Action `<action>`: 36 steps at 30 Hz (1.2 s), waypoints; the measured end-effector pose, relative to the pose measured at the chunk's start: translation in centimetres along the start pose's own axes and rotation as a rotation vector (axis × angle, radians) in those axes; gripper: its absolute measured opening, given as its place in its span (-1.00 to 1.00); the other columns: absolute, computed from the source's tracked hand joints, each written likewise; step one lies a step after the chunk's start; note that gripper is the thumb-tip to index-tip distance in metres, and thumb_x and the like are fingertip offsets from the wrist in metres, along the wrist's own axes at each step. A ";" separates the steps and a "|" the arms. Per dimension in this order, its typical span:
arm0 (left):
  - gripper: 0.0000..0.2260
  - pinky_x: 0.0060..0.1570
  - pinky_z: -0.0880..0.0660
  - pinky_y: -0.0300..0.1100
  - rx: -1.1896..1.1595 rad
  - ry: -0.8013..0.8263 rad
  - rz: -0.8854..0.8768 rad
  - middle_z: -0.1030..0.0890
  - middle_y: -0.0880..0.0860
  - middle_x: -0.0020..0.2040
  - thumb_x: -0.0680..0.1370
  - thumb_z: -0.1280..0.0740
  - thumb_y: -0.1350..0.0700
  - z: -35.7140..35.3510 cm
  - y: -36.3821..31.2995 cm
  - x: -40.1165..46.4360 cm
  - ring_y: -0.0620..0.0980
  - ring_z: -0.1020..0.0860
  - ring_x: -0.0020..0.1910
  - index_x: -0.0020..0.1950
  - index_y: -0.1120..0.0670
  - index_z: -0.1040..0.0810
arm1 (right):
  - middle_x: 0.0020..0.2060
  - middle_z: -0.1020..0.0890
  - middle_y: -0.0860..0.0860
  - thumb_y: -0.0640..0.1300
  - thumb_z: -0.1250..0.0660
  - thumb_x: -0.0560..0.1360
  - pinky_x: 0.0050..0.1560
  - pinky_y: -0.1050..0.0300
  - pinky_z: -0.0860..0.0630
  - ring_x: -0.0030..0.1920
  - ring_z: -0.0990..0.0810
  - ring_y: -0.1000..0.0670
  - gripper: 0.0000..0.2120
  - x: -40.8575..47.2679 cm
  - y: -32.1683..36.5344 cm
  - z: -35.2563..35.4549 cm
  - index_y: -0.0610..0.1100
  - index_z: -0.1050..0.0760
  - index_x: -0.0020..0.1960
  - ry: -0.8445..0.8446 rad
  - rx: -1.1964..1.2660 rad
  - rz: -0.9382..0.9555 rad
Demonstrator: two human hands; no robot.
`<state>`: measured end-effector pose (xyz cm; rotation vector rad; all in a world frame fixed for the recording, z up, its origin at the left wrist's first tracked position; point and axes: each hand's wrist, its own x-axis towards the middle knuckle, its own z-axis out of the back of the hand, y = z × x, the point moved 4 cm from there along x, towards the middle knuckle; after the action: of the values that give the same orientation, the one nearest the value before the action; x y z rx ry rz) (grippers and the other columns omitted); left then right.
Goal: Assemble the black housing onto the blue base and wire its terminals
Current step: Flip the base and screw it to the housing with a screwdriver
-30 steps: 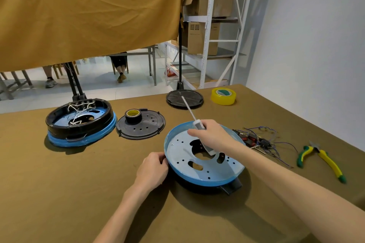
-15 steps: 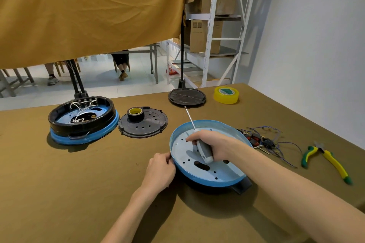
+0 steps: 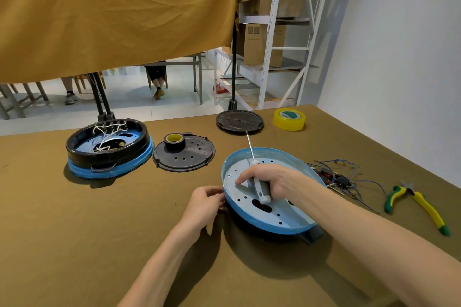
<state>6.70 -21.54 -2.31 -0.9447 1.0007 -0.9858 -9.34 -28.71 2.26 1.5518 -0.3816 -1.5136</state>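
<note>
A round blue base (image 3: 282, 219) lies in front of me on the brown table, tilted up at its left, with a black housing (image 3: 309, 234) partly hidden under it. My right hand (image 3: 272, 180) grips a grey-handled screwdriver (image 3: 259, 187) over the base's inner face, shaft pointing away from me. My left hand (image 3: 204, 204) pinches the base's left rim. A bundle of loose wires with terminals (image 3: 336, 178) lies just right of the base.
A second black housing on a blue base (image 3: 107, 152) with white wires stands at the far left. Beside it lie a black perforated disc (image 3: 185, 156) with a black tape roll (image 3: 174, 141), another black disc (image 3: 239, 121), yellow tape (image 3: 289, 119) and green-yellow pliers (image 3: 419, 204).
My right hand has dropped lower over the blue base and tipped the screwdriver flatter. The base's left rim has lifted. My left hand stays at the rim.
</note>
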 end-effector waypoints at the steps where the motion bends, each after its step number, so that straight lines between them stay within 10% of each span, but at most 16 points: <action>1: -0.77 -0.21 -0.52 -0.31 -0.052 0.002 0.048 -0.67 0.04 0.08 0.71 -0.20 0.19 0.2 -0.1 0.2 -0.08 -0.63 0.03 0.32 0.10 -0.56 | -0.28 -0.58 -0.06 -0.27 -0.59 0.35 -0.40 0.16 -0.58 -0.26 -0.62 -0.07 -0.74 -0.1 0.1 0.2 -0.12 -0.51 -0.17 0.005 -0.003 0.004; 6: -0.77 -0.33 -0.30 -0.27 -0.194 0.201 0.176 -0.52 -0.03 -0.31 0.71 -0.22 0.11 0.1 -1.0 1.3 -0.12 -0.44 -0.36 0.07 0.13 -0.66 | -0.18 -0.68 -0.08 -0.27 -0.60 0.34 -0.22 0.07 -0.67 -0.28 -0.73 -0.10 -0.72 -1.0 0.6 1.3 -0.12 -0.54 -0.08 0.076 0.008 -0.010; 25: -0.87 -0.08 -0.68 -0.10 -0.561 0.223 0.263 -0.75 0.16 0.04 0.60 -0.40 0.19 -0.3 0.0 1.6 0.05 -0.73 0.02 0.09 0.18 -0.71 | -0.22 -0.70 -0.09 -0.21 -0.58 0.39 -0.31 0.12 -0.64 -0.32 -0.73 -0.06 -0.68 -1.4 0.0 1.0 -0.15 -0.57 0.08 0.092 0.019 0.012; 36: -0.85 -0.24 -0.67 -0.13 -0.654 0.172 0.338 -0.75 0.18 -0.06 0.55 -0.45 0.21 -0.2 0.6 1.5 0.03 -0.75 -0.14 0.10 0.22 -0.69 | -0.16 -0.67 -0.09 -0.21 -0.59 0.39 -0.21 0.09 -0.66 -0.24 -0.71 -0.06 -0.69 -1.3 -0.1 0.9 -0.14 -0.56 0.07 0.059 0.029 0.059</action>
<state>6.99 -22.81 -3.28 -1.1763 1.6210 -0.4555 -10.51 -28.02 3.12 1.5911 -0.4131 -1.4196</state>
